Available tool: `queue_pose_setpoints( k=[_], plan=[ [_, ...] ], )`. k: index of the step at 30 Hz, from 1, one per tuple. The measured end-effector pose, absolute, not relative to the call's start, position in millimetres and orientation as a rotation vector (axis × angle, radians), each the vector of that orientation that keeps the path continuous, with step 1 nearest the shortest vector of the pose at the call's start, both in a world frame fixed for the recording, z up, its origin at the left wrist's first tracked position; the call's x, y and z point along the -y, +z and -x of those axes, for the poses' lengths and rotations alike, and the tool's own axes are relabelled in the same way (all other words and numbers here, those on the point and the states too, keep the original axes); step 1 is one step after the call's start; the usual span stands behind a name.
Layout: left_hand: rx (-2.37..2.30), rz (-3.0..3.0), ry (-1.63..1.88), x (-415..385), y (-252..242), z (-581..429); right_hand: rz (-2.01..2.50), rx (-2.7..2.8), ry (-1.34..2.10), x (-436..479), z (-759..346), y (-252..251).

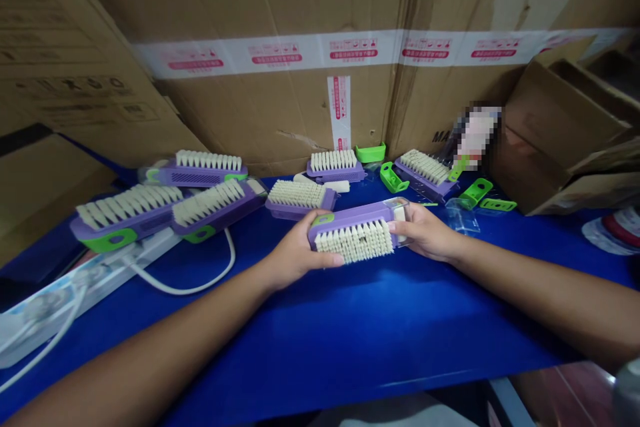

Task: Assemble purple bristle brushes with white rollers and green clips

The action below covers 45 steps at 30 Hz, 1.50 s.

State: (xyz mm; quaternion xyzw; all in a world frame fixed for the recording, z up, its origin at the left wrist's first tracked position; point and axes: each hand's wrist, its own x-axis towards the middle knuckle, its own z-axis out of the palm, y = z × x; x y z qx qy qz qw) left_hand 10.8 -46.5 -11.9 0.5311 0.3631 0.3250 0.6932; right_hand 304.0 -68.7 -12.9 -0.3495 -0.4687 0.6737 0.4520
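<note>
A purple brush head (355, 237) with cream bristles is held above the blue table, bristles turned toward me. My left hand (300, 250) grips its left end, thumb across the lower bristles, beside a green insert. Around the clear and white right end, my right hand (425, 232) is closed. Just behind lie two purple brushes, one nearer (300, 197) and one farther (335, 165). Another purple brush (425, 170) rests at the right back, among green plastic parts (393, 177). Several bristle-up brushes (210, 203) with green pieces sit at the left.
A white power strip (90, 290) with cables runs along the left of the blue table (350, 340). Large cardboard boxes (280, 107) stand behind. An open carton (560, 140) and a clear round container (615, 230) are at the right.
</note>
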Motion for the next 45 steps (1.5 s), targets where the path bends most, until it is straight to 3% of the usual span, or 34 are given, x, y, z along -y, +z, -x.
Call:
queue_pose_setpoints(
  k=[45],
  plan=[
    [-0.890, -1.307, 0.688, 50, -1, -12, 0.898, 1.233, 1.586, 69, -308, -20]
  ],
)
